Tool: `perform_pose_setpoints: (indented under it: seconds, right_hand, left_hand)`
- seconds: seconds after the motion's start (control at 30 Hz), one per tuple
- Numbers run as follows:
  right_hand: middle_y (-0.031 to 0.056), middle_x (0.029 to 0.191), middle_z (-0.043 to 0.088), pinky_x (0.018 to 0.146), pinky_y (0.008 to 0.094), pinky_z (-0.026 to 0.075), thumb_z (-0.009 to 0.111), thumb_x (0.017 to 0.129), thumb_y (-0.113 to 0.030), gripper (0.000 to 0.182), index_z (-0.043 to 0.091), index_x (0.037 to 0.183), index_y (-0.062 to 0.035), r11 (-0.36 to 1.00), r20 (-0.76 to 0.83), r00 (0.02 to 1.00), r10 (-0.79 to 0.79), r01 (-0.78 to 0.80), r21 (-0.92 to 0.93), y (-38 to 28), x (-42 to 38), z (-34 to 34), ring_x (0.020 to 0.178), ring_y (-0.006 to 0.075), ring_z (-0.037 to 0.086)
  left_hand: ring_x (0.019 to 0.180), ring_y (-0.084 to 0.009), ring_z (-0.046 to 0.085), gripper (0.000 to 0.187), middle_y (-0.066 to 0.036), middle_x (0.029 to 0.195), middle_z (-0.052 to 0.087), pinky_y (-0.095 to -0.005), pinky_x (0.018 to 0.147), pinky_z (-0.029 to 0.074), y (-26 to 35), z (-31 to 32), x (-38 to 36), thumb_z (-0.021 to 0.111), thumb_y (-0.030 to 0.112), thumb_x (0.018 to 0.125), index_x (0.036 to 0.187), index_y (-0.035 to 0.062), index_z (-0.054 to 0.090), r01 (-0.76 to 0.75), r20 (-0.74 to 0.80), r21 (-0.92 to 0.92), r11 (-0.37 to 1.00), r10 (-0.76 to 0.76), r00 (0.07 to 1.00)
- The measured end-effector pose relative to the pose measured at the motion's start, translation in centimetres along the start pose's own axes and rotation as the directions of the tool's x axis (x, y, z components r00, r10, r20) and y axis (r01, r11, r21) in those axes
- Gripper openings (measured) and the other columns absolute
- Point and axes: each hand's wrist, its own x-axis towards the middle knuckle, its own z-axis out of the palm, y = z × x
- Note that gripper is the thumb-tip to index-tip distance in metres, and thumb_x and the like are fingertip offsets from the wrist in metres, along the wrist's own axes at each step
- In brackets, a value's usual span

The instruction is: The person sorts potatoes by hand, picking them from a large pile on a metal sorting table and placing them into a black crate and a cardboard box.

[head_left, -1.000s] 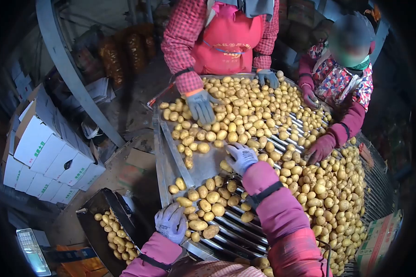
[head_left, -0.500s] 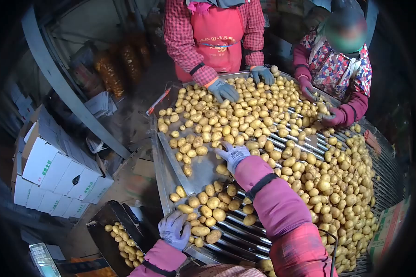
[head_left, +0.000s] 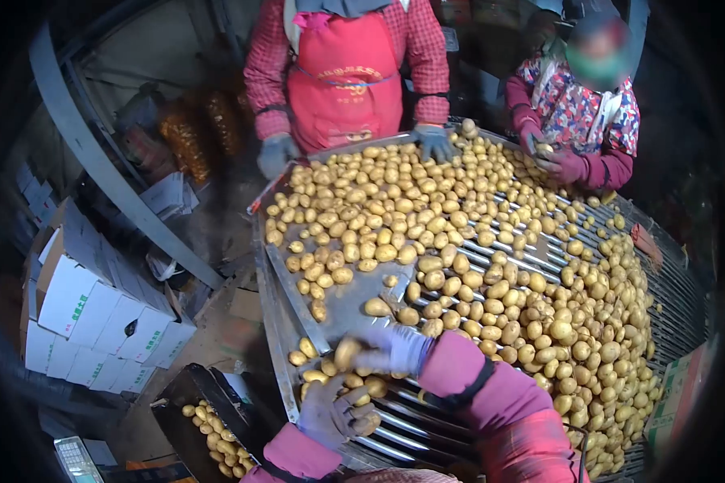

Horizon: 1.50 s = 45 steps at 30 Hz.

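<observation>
Many yellow potatoes (head_left: 588,322) cover a metal sorting table (head_left: 342,302) with steel rollers (head_left: 419,427). My right hand (head_left: 395,348), in a pale glove and blurred by motion, is closed on a potato (head_left: 347,354) at the table's lower left. Just below it, my left hand (head_left: 330,414), gloved too, has its fingers apart over the near potatoes. One potato (head_left: 366,421) lies at its fingertips; whether they grip it is unclear. A black-edged box (head_left: 173,419) holding potatoes (head_left: 217,439) stands below and left of my left hand.
Across the table stands a person in a red apron (head_left: 345,80), one gloved hand on the potatoes. Another person in a patterned vest (head_left: 580,113) holds a potato at the right. White cartons (head_left: 109,314) are stacked at left; a green-and-white box (head_left: 677,394) stands at right.
My right hand has moved down and left and now grips a potato. My left hand has shifted right, fingers spread. The aproned person's hand at left has moved off the potatoes to the table's edge.
</observation>
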Motion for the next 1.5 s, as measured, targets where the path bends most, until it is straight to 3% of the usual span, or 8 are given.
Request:
perform_pose_setpoints:
  seconds: [0.1, 0.33, 0.73, 0.87, 1.0, 1.23, 1.4, 1.5]
  right_hand:
    - [0.0158, 0.098, 0.062, 0.081, 0.0398, 0.048, 0.065, 0.084, -0.032, 0.042, 0.057, 0.114, -0.0046, 0.937, -0.149, 0.989, 0.023, -0.074, -0.341, -0.2, -2.2, -3.6, 0.089, 0.031, 0.061]
    - [0.0178, 0.133, 0.046, 0.096, 0.0541, 0.038, 0.058, 0.081, -0.045, 0.054, 0.052, 0.125, -0.0164, 0.32, -0.663, 0.733, 0.152, -0.671, -0.669, 9.3, -6.2, -8.4, 0.12, 0.0415, 0.045]
    - [0.0122, 0.118, 0.057, 0.086, 0.0467, 0.044, 0.054, 0.086, -0.043, 0.042, 0.056, 0.115, -0.0124, 0.782, 0.078, 0.923, 0.378, -0.273, -0.56, -0.9, -7.5, -2.7, 0.103, 0.0299, 0.058]
    - [0.0107, 0.113, 0.058, 0.082, 0.0444, 0.046, 0.055, 0.087, -0.036, 0.031, 0.057, 0.11, -0.0157, 0.69, -0.452, 0.888, -0.08, -0.278, -0.668, 2.9, 0.1, -3.5, 0.099, 0.03, 0.06]
    - [0.0121, 0.122, 0.055, 0.086, 0.0489, 0.045, 0.06, 0.082, -0.031, 0.038, 0.056, 0.117, -0.0186, 0.573, -0.521, 0.845, 0.12, -0.487, -0.659, 6.5, 8.1, -0.5, 0.108, 0.0369, 0.054]
    - [0.0165, 0.118, 0.055, 0.083, 0.0485, 0.047, 0.063, 0.081, -0.034, 0.039, 0.056, 0.115, -0.0149, 0.755, -0.502, 0.83, 0.244, -0.487, -0.439, 5.9, 7.2, -1.2, 0.108, 0.0367, 0.054]
    - [0.0184, 0.11, 0.06, 0.08, 0.0449, 0.05, 0.062, 0.084, -0.037, 0.039, 0.059, 0.112, -0.0089, 0.941, -0.198, 0.936, -0.292, 0.244, -0.235, 0.9, 1.1, 3.1, 0.092, 0.0362, 0.062]
    - [0.0187, 0.108, 0.061, 0.082, 0.0439, 0.049, 0.061, 0.086, -0.036, 0.04, 0.059, 0.115, -0.0085, 0.959, -0.026, 0.999, 0.025, -0.031, -0.28, -2.2, 1.0, -2.3, 0.095, 0.0352, 0.062]
  left_hand:
    - [0.084, -0.0264, 0.062, 0.039, -0.015, 0.101, 0.063, -0.0347, 0.064, 0.049, -1.5, -1.9, 0.0, 0.053, 0.035, 0.093, 0.124, 0.0124, 0.05, -0.423, 0.144, 0.459, 0.781, 0.405, 0.903]
    - [0.097, -0.0298, 0.061, 0.041, -0.02, 0.115, 0.059, -0.0372, 0.072, 0.049, -0.5, -4.6, 2.0, 0.054, 0.029, 0.091, 0.122, 0.0013, 0.053, 0.101, 0.325, 0.1, 0.99, -0.128, 0.937]
    - [0.101, -0.0349, 0.061, 0.044, -0.02, 0.11, 0.061, -0.0483, 0.09, 0.05, -0.9, -3.8, 1.1, 0.049, 0.03, 0.095, 0.122, -0.0042, 0.051, -0.026, 0.171, 0.185, 0.982, -0.006, 0.985]
    - [0.092, -0.0346, 0.063, 0.045, -0.022, 0.096, 0.064, -0.0457, 0.086, 0.051, -0.7, -3.5, 0.9, 0.047, 0.03, 0.095, 0.12, -0.0072, 0.048, -0.034, 0.119, 0.213, 0.976, 0.008, 0.993]
    - [0.087, -0.0322, 0.062, 0.042, -0.021, 0.096, 0.064, -0.0385, 0.077, 0.049, -0.1, -2.7, 0.3, 0.049, 0.025, 0.095, 0.123, -0.006, 0.047, -0.044, 0.163, 0.4, 0.915, -0.024, 0.986]
    - [0.09, -0.0296, 0.062, 0.048, -0.021, 0.124, 0.054, -0.0408, 0.085, 0.049, -0.2, -4.0, 1.3, 0.057, 0.021, 0.091, 0.134, 0.0054, 0.042, -0.005, 0.339, 0.108, 0.994, -0.032, 0.94]
    - [0.101, -0.0248, 0.058, 0.051, -0.023, 0.13, 0.047, -0.0305, 0.086, 0.052, 0.2, -1.3, 0.2, 0.053, 0.021, 0.094, 0.14, 0.0088, 0.035, 0.024, 0.305, -0.164, 0.986, 0.027, 0.952]
    - [0.107, -0.0264, 0.055, 0.049, -0.023, 0.119, 0.054, -0.0259, 0.081, 0.053, 0.4, -0.7, -1.2, 0.05, 0.033, 0.095, 0.136, 0.0064, 0.041, -0.239, 0.407, 0.282, 0.929, 0.11, 0.907]
